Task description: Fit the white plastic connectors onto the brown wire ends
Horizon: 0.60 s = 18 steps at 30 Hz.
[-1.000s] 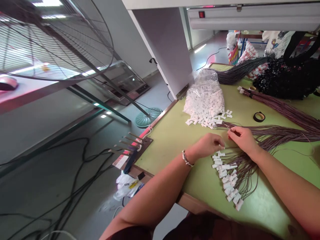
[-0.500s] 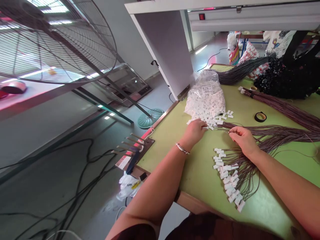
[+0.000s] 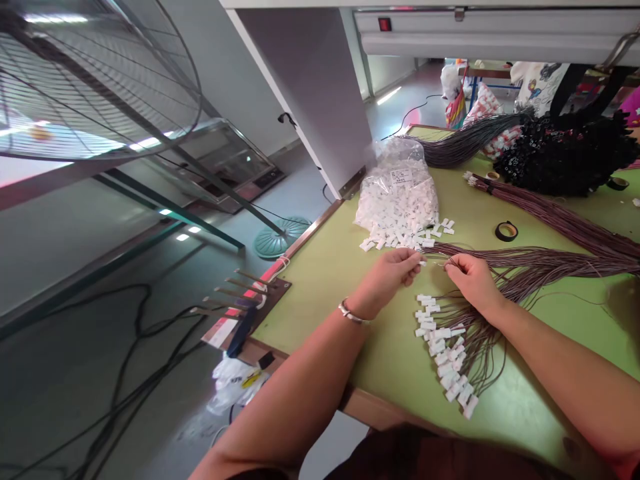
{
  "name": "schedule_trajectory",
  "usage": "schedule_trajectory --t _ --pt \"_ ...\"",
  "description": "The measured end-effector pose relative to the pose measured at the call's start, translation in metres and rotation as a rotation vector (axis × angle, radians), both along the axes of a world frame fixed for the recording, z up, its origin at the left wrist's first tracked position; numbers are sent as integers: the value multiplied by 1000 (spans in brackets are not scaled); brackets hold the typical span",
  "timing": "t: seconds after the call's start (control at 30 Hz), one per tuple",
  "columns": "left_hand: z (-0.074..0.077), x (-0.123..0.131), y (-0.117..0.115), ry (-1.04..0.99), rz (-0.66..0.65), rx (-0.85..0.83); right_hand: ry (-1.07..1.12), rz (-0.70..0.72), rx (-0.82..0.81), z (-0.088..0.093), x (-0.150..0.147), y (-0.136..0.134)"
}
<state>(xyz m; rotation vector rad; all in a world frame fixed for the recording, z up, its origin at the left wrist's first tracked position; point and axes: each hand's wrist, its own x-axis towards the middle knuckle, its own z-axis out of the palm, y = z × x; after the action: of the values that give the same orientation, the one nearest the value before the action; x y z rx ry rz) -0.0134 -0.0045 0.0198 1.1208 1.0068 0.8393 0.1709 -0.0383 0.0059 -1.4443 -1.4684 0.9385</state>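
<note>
My left hand (image 3: 395, 275) pinches a small white connector (image 3: 423, 263) between thumb and fingertips, just in front of the pile of loose white connectors (image 3: 395, 233). Facing it, my right hand (image 3: 470, 279) is closed on thin brown wire, its ends (image 3: 440, 259) pointing left toward the connector. A narrow gap separates the two hands. Under and behind the right hand runs a long bundle of brown wires (image 3: 555, 260). Nearer my body, a row of white connectors attached to wires (image 3: 445, 353) lies fanned on the green table (image 3: 320, 313).
A clear plastic bag of connectors (image 3: 400, 180) stands at the back. Black tape (image 3: 507, 231), a tied wire bundle (image 3: 530, 207) and a black sequined bag (image 3: 565, 153) lie to the right. Metal pegs (image 3: 240, 290) stick out at the left edge. A large fan (image 3: 100, 87) stands left.
My left hand has come away from the connector pile, toward me and my right hand, with a white connector in its fingers. My right hand still holds wire. The camera view has shifted slightly.
</note>
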Motion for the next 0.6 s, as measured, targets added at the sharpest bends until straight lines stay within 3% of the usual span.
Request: schedule_trajectory --t 0.23,0.43,0.6 --pt "-10 10 -1 -22 -50 -126 -83 68 -2 4 -1 -2" --pt "-13 9 -1 76 -69 -71 -123 79 19 3 -1 -2" --pt "-11 8 -2 6 -84 -56 -164 46 33 -1 0 -1"
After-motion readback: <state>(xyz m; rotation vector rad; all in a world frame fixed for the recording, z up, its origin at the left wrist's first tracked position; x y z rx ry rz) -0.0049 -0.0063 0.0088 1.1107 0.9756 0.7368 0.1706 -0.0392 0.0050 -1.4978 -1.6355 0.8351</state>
